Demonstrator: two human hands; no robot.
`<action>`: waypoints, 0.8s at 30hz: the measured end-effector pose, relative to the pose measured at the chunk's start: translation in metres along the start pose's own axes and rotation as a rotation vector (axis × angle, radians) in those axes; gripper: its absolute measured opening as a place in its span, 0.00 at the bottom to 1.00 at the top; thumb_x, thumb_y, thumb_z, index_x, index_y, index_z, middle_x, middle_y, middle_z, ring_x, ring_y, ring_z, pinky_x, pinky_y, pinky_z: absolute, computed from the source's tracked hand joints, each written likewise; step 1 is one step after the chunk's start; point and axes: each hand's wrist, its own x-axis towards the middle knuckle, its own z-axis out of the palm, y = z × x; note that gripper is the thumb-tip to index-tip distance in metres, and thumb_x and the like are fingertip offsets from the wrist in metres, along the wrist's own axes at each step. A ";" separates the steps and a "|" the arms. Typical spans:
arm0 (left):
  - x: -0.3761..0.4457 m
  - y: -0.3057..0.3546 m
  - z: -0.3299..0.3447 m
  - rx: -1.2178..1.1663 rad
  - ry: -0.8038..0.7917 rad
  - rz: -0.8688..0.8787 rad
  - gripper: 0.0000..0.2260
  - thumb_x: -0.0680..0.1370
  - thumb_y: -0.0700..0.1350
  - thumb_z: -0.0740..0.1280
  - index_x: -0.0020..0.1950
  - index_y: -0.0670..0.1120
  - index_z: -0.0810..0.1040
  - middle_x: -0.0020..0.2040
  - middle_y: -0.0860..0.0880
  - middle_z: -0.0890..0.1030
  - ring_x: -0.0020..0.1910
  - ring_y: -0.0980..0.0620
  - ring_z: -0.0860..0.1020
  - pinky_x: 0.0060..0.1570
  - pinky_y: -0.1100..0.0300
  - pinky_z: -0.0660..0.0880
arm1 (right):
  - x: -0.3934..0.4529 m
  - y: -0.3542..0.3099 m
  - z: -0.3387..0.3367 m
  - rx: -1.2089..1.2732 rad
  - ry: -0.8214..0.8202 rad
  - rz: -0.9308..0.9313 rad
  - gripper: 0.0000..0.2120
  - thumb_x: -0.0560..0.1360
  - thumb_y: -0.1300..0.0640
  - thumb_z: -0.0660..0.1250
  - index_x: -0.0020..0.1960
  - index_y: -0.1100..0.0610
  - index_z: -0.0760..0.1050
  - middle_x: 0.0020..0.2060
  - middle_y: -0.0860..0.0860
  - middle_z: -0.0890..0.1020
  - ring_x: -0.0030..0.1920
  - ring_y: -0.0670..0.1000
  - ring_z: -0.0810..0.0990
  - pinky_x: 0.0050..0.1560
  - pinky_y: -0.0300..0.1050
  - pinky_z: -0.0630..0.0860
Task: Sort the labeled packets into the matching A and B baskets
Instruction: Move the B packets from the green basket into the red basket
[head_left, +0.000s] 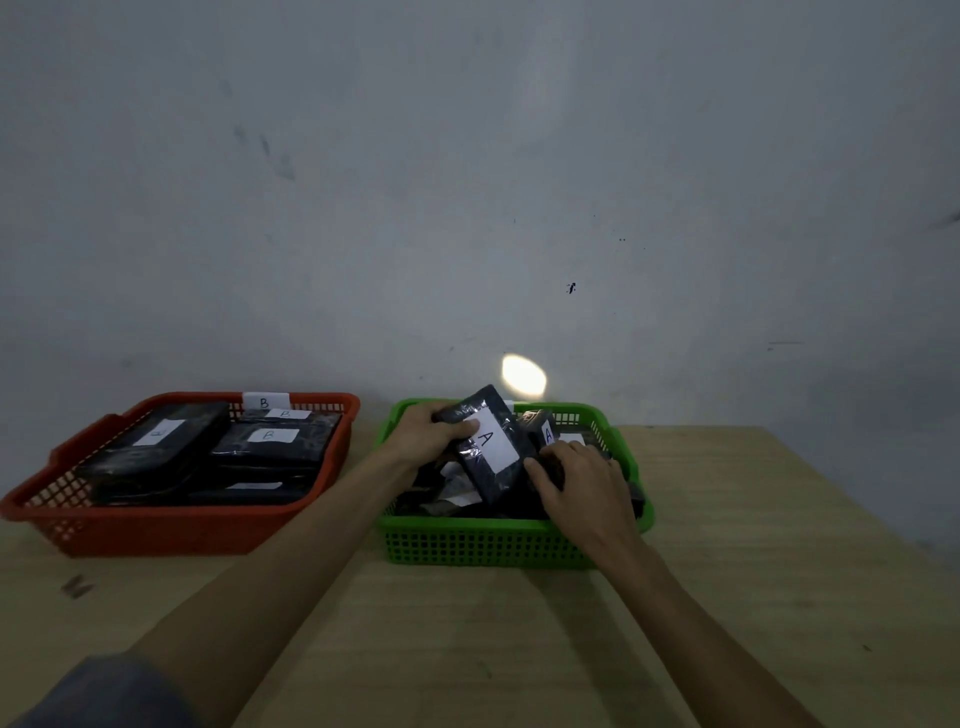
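Head view showed the left hand (434, 434) gripping an A packet (491, 447) above the green basket (498, 540), while the right hand (582, 480) held its lower edge. Left of both hands, the red basket (171, 530) already held B packets (267, 439); the sorting seemed nearly finished.

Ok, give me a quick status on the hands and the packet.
Left hand grips A packet, tilted over green basket. Right hand rests on packets beside it. Red basket holds B packets. Nothing blocking.
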 end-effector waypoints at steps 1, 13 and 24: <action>-0.001 0.001 -0.001 -0.019 -0.020 -0.003 0.10 0.74 0.36 0.73 0.55 0.39 0.81 0.45 0.39 0.84 0.39 0.45 0.83 0.44 0.53 0.82 | 0.002 -0.004 -0.003 0.048 -0.014 0.025 0.22 0.77 0.34 0.61 0.59 0.49 0.78 0.51 0.45 0.82 0.51 0.47 0.79 0.59 0.51 0.73; -0.003 -0.002 -0.040 -0.085 -0.050 -0.121 0.09 0.75 0.40 0.74 0.50 0.39 0.77 0.52 0.39 0.83 0.47 0.47 0.84 0.40 0.58 0.82 | 0.057 -0.056 0.010 0.012 -0.551 -0.080 0.57 0.61 0.31 0.73 0.80 0.50 0.51 0.71 0.53 0.67 0.70 0.56 0.67 0.65 0.57 0.71; -0.024 -0.015 -0.034 1.192 -0.361 -0.079 0.27 0.72 0.67 0.69 0.54 0.44 0.82 0.49 0.47 0.83 0.47 0.50 0.81 0.48 0.56 0.79 | 0.089 -0.053 -0.001 -0.219 -0.557 -0.096 0.55 0.62 0.37 0.79 0.79 0.54 0.54 0.68 0.54 0.70 0.67 0.57 0.70 0.63 0.56 0.72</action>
